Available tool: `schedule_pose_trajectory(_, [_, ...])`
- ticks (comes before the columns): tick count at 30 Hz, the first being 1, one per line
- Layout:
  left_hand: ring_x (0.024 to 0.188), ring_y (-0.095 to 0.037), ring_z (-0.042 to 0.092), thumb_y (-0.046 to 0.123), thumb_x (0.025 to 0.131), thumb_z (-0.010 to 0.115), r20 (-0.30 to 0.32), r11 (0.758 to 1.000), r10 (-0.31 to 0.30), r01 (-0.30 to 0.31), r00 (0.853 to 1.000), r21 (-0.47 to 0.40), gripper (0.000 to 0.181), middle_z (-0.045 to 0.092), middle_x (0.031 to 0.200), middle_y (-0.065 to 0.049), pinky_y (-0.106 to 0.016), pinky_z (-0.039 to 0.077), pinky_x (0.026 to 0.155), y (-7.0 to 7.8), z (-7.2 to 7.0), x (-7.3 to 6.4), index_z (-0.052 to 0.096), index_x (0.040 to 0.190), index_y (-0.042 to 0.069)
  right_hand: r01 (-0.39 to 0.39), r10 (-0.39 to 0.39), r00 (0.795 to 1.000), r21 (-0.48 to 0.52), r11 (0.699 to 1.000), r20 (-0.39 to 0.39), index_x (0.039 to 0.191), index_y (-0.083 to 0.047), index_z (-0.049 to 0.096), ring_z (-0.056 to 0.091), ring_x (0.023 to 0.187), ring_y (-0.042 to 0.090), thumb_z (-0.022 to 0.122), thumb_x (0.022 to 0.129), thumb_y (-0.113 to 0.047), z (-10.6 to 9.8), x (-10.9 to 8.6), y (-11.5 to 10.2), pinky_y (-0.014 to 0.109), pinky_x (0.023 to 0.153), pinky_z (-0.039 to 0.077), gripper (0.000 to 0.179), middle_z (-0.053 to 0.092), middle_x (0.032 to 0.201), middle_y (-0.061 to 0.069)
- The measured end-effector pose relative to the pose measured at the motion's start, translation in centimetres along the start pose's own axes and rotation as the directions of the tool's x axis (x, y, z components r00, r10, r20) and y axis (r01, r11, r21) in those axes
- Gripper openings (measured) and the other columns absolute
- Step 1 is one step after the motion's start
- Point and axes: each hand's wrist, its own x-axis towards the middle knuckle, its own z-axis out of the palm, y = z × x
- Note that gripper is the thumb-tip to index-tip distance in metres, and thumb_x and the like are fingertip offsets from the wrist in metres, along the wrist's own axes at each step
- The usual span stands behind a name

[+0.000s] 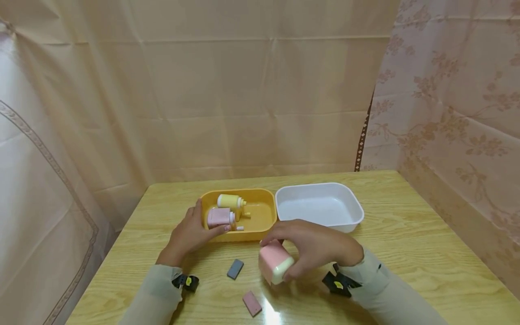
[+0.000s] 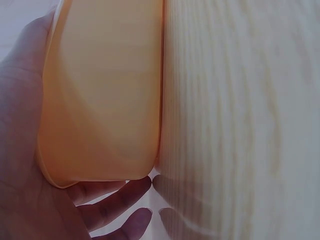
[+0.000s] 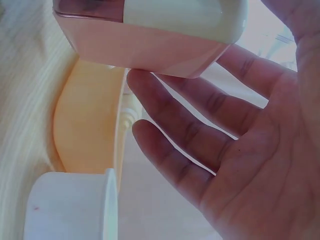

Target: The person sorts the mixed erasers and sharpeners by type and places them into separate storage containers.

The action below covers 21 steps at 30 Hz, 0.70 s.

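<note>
My right hand (image 1: 310, 241) holds a pink pencil sharpener (image 1: 274, 261) with a cream end, tilted over the table in front of the trays. In the right wrist view the sharpener (image 3: 145, 47) shows a dark see-through window, and fingertips rest along its pink side. My left hand (image 1: 191, 232) grips the left end of the orange-yellow tray (image 1: 262, 195), thumb along the near rim. The tray's wall (image 2: 110, 90) fills much of the left wrist view. Inside the tray lie a yellow crank sharpener (image 1: 229, 201) and a mauve crank sharpener (image 1: 219, 217), both on their sides.
A white tray (image 1: 318, 205) stands right beside the orange-yellow one. Nearer on the wooden table (image 1: 406, 234) lie a grey eraser (image 1: 235, 269) and a dusky pink eraser (image 1: 252, 303). Curtains (image 1: 243, 90) hang behind the table and at its sides.
</note>
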Motion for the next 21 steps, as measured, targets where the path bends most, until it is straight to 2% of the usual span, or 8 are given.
schedule_pose_trajectory(10, [0.134, -0.042, 0.052, 0.094, 0.069, 0.062, -0.003, 1.000, 0.003, -0.003, 1.000, -0.014, 0.142, 0.033, 0.160, -0.021, -0.067, 0.042, 0.107, 0.0, 0.0, -0.1, -0.005, 0.167, 0.016, 0.055, -0.056, 0.996, -0.023, 0.998, -0.064, 0.131, -0.028, 0.064, 0.059, 0.105, 0.002, 0.091, 0.073, -0.035, -1.0, 0.9, -0.2, 0.024, 0.088, 0.052, 0.065, 0.063, 0.125, -0.021])
schedule_pose_trajectory(14, [0.135, -0.042, 0.051, 0.093, 0.069, 0.063, -0.009, 1.000, 0.007, -0.007, 1.000, -0.017, 0.142, 0.033, 0.161, -0.021, -0.067, 0.041, 0.108, 0.1, 0.0, -0.1, -0.006, 0.167, 0.018, 0.032, -0.031, 0.998, 0.002, 0.999, -0.063, 0.129, -0.028, 0.064, 0.059, 0.104, 0.002, 0.092, 0.073, -0.035, -1.4, 1.2, -0.3, 0.026, 0.088, 0.053, 0.063, 0.063, 0.124, -0.021])
schedule_pose_trajectory(21, [0.137, -0.043, 0.050, 0.093, 0.069, 0.063, -0.004, 1.000, 0.002, -0.002, 1.000, -0.010, 0.143, 0.031, 0.163, -0.022, -0.067, 0.041, 0.109, 0.3, -0.1, -0.2, -0.008, 0.167, 0.016, -0.017, 0.020, 0.996, 0.037, 0.999, -0.082, 0.131, -0.028, 0.063, 0.059, 0.105, 0.005, 0.090, 0.074, -0.027, -2.2, 1.6, 0.1, 0.030, 0.089, 0.055, 0.062, 0.063, 0.125, -0.020])
